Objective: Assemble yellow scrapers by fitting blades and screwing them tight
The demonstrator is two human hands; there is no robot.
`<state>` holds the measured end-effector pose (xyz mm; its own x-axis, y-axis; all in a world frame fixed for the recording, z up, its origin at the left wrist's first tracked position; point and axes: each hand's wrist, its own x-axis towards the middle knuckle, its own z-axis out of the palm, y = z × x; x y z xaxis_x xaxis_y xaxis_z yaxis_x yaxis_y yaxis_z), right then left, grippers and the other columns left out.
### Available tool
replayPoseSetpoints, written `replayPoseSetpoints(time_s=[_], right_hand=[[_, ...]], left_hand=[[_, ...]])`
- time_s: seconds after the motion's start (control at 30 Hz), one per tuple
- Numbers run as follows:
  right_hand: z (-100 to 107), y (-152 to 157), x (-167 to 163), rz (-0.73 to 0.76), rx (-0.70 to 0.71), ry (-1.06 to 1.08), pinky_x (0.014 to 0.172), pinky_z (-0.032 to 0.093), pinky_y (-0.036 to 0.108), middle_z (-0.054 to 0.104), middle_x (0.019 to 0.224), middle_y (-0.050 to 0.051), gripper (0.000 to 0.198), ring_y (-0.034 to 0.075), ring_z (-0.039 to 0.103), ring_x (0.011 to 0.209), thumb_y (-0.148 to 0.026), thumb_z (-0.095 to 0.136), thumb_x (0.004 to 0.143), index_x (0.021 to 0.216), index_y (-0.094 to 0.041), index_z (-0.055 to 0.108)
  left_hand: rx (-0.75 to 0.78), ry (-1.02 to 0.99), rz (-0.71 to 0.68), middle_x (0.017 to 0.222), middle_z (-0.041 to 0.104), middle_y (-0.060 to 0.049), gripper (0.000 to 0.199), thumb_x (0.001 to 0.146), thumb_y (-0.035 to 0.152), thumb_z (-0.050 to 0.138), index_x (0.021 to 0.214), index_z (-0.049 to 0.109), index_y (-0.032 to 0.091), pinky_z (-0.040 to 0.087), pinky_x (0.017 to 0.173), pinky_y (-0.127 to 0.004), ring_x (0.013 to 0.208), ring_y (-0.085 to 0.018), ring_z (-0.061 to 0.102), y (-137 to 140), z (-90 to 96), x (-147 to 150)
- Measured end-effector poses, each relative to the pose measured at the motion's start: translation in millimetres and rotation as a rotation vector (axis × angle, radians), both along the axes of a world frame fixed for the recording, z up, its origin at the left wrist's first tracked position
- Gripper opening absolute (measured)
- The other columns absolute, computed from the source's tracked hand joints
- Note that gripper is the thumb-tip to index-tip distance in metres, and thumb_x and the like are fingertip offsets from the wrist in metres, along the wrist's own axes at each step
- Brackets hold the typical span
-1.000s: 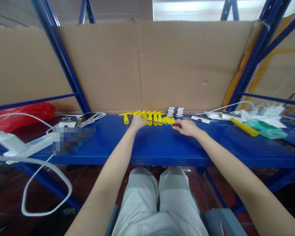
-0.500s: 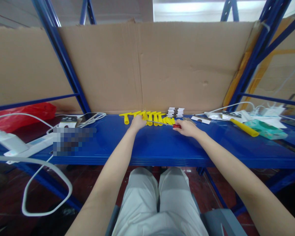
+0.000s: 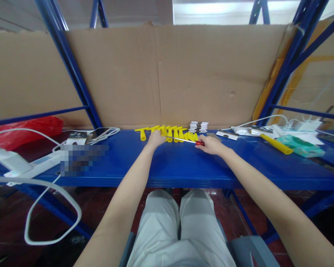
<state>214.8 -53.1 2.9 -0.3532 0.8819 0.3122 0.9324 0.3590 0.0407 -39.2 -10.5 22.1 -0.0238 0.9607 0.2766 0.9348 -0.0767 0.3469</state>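
Observation:
My right hand (image 3: 210, 144) is closed round the red handle of a screwdriver (image 3: 199, 143). Its thin metal shaft runs left to a yellow T-shaped plastic piece (image 3: 164, 130), which my left hand (image 3: 156, 138) grips. The tip meets the piece near my left fingers, where the exact contact is hidden. Several like yellow T-shaped pieces (image 3: 176, 134) stand in a row along the back of the blue shelf (image 3: 180, 163), some to either side of my left hand. Smaller yellow parts (image 3: 193, 137) lie beneath and beyond the shaft, close to my right hand.
Behind the yellow parts sits a stack of white packets (image 3: 198, 127). To the right lie a yellow tube (image 3: 277, 144) and a green packet (image 3: 302, 146). A power strip (image 3: 37, 165), cables and a red bag (image 3: 30, 129) occupy the left. Cardboard (image 3: 114, 74) walls off the back.
Hardly anything differs. Both hands keep their grip and place, with the screwdriver still across to the yellow piece; the whole view has shifted very slightly.

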Motion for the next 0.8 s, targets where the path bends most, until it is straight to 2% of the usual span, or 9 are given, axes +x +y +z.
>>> replayPoseSetpoints(time_s=[0.17, 0.33, 0.53, 0.8], right_hand=[[1.9, -3.7, -3.4, -0.021, -0.01, -0.038, 0.062, 0.037, 0.027, 0.07, 0.089, 0.011, 0.024, 0.022, 0.064, 0.081, -0.038, 0.047, 0.09, 0.092, -0.018, 0.06], [0.4, -1.5, -2.6, 0.037, -0.04, 0.003, 0.062, 0.038, 0.026, 0.069, 0.084, 0.011, 0.021, 0.021, 0.064, 0.077, -0.035, 0.049, 0.089, 0.089, -0.017, 0.059], [-3.0, 2.7, 1.4, 0.04, -0.017, 0.087, 0.059, 0.036, 0.025, 0.068, 0.082, 0.008, 0.017, 0.019, 0.062, 0.07, -0.031, 0.056, 0.084, 0.096, -0.018, 0.053], [1.3, -2.1, -1.6, -0.016, 0.002, -0.016, 0.061, 0.036, 0.026, 0.07, 0.088, 0.009, 0.02, 0.021, 0.064, 0.079, -0.037, 0.05, 0.089, 0.093, -0.02, 0.059]], left_hand=[[0.003, 0.005, 0.009, 0.1, 0.071, -0.011, 0.03, 0.08, 0.023, 0.051, 0.101, 0.069, 0.012, 0.049, 0.075, -0.022, 0.097, -0.022, 0.065, 0.2, 0.2, -0.3], [0.003, 0.003, 0.004, 0.103, 0.071, -0.01, 0.031, 0.08, 0.023, 0.05, 0.103, 0.069, 0.012, 0.049, 0.074, -0.022, 0.096, -0.021, 0.065, 0.3, 0.1, -0.1], [-0.002, -0.002, -0.001, 0.106, 0.07, -0.011, 0.031, 0.079, 0.023, 0.051, 0.103, 0.069, 0.013, 0.048, 0.076, -0.021, 0.1, -0.021, 0.064, -0.8, 0.8, 0.5], [0.021, -0.002, -0.001, 0.104, 0.07, -0.013, 0.029, 0.079, 0.023, 0.052, 0.099, 0.069, 0.012, 0.049, 0.076, -0.023, 0.101, -0.024, 0.064, -0.1, 0.4, 0.2]])
